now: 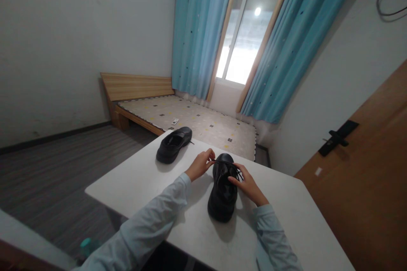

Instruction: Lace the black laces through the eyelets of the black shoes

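Note:
A black lace-up shoe (222, 203) stands on the white table (273, 203) with its toe pointing away from me. To its left, my left hand (202, 164) pinches a black shoelace (216, 161) that runs from the upper part of the shoe. My right hand (247, 183) lies against the shoe's right side, thumb over the opening and fingers at the laces. Whether those fingers grip a lace is hard to make out. The other black shoe (174, 145) rests near the table's far left edge, with a lace end sticking out to its right.
Beyond the table is a bed with a patterned mattress (203, 118) and a wooden headboard (136, 86); a small white object (174, 121) lies on it. Blue curtains (203, 29) flank the window. A wooden door (359, 169) is at right. A green-capped item (85, 243) shows at lower left.

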`<state>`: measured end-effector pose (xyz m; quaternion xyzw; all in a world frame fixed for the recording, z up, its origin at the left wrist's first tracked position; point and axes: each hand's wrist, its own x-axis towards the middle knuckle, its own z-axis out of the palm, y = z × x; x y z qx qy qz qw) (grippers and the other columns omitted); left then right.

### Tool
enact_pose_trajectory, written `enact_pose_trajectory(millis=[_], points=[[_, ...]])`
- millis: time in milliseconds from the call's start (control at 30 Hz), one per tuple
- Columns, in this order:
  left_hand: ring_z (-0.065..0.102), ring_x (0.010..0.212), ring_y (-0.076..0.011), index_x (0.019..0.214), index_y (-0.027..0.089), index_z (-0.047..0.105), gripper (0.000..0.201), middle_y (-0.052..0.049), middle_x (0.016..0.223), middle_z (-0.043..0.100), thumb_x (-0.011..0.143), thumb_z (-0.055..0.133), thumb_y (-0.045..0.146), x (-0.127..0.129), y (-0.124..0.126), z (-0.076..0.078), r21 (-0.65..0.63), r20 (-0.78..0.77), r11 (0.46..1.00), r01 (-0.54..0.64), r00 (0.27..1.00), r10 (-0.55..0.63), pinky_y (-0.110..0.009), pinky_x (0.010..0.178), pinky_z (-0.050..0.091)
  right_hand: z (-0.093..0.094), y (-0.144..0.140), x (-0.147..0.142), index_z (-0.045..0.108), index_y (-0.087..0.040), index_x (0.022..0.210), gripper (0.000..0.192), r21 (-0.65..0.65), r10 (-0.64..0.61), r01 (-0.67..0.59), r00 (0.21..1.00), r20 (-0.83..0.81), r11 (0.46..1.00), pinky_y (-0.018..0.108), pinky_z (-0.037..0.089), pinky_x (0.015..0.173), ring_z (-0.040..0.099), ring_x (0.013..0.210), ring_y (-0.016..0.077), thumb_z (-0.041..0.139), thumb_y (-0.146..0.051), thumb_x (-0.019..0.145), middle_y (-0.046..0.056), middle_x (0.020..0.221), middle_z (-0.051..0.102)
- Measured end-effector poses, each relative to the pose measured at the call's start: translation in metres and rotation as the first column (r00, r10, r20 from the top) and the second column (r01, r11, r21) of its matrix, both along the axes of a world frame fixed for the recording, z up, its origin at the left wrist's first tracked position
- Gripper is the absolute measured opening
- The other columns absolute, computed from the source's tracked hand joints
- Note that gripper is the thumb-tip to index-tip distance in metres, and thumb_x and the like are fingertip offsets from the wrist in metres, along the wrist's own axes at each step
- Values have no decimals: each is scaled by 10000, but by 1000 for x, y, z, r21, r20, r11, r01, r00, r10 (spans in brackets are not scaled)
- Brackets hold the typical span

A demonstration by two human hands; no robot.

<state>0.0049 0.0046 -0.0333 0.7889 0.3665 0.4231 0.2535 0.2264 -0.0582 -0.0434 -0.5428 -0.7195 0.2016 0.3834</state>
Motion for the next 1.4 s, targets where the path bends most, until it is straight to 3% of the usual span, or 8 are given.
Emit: enact_pose_trajectory(millis=[133,333,433,567,833,1067,1233,1400], points=[[558,722,-147,808,189,493,83,-5,749,572,749,536,149,-2,3,-3,11,43,1000,2,999,-3,-277,691,457,0,0,0,496,-215,1164,547,11,0,0,1000,-1,1000,426,357,1012,483,1152,255,636,-486,711,85,1192,541],[589,754,-134,793,181,448,127,7,765,533,742,564,176,2,6,-5,-172,250,985,-9,967,52,-250,655,500,-1,1,0,495,-200,1161,557,7,2,-2,1000,0,1000,422,352,1011,478,1156,259,633,-492,707,98,1198,535],[627,763,-128,805,174,420,133,16,812,493,759,545,177,5,6,-4,-281,421,951,131,907,-1,-274,688,516,-2,2,1,494,-192,1156,564,4,5,-5,1000,0,1000,428,351,1009,480,1152,263,631,-497,703,104,1194,536],[641,763,-117,816,176,386,200,25,853,460,759,575,207,8,2,-2,-371,654,851,372,755,-46,-339,765,518,-2,2,1,499,-201,1150,563,8,3,-3,1000,-3,1000,436,352,1009,480,1155,267,635,-505,696,99,1196,537],[568,638,-65,856,168,427,245,42,760,486,729,628,230,9,-2,1,-429,746,791,437,665,37,-325,743,525,-3,1,1,501,-210,1149,543,15,0,0,1000,-1,1000,445,357,1006,487,1148,262,638,-486,702,98,1196,543],[496,543,-56,824,142,497,258,10,762,528,703,643,317,6,5,-3,-374,536,891,256,844,-18,-185,481,422,-5,1,3,502,-217,1166,550,9,-12,12,1000,-5,1000,441,382,984,491,1149,262,635,-486,704,91,1214,538],[559,656,-111,844,149,561,160,-16,764,599,724,608,244,4,7,-7,-226,292,968,107,956,-38,-209,562,442,-3,2,1,495,-198,1167,563,3,-9,9,1000,-11,1000,436,377,988,490,1145,262,637,-482,703,102,1205,539],[613,698,-140,851,167,616,162,-18,736,664,706,645,234,2,6,-9,-175,150,976,127,983,-101,-238,638,462,-2,2,0,498,-206,1157,546,21,8,-7,1000,-15,1000,432,375,991,494,1137,255,641,-473,703,94,1184,547]])
